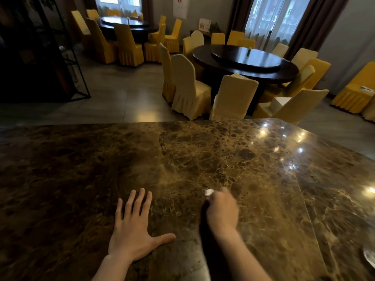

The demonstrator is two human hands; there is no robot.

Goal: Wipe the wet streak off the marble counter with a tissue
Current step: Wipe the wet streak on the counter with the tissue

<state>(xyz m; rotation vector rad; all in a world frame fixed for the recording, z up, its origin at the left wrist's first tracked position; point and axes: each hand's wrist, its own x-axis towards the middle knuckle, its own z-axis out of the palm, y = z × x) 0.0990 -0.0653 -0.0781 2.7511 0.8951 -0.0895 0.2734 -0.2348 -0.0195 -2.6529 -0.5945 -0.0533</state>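
Observation:
A brown veined marble counter (203, 159) fills the lower half of the view. My left hand (132, 230) lies flat on it, palm down, fingers spread. To its right my right hand (222, 211) is closed on a small white tissue (209, 192), which sticks out past the knuckles and presses on the marble. The right hand is blurred. A dull, smeared band runs from the tissue down toward the near edge; I cannot tell whether it is wet.
The counter's far edge (182, 122) drops to a tiled floor. Beyond stand round dark tables (243, 63) ringed by yellow-covered chairs (188, 88). A black metal shelf frame (67, 57) stands at the far left. A glass rim (369, 258) shows at the right edge.

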